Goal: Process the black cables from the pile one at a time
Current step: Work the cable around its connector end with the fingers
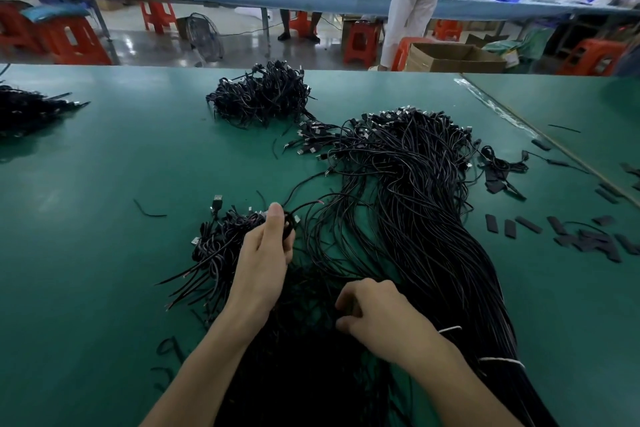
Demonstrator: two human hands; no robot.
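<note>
One head view is all I get, so I read everything from it. The left hand (268,246) sits mid-table, thumb and fingers pinching a small coiled cable (290,224) at the right edge of a small heap (218,243) of similar coils, which I take to be the done ones.

The right hand (375,317) is nearer to me, knuckles up, fingers curled down into the strands at the near-left fringe of the big pile (415,198). It is dark on dark there, so I cannot tell whether it actually grips a strand.

The pile lies right and far of both hands. Its long axis runs from the plugs (398,118) at the far end down to the near right, where white ties (500,360) bind it. The right hand is plainly the nearer one for pulling the next cable, which I judge would slide out along that axis.

Open green table (104,184) lies to the left. The right is crowded with black strips (588,239), and another heap (263,97) sits far.
</note>
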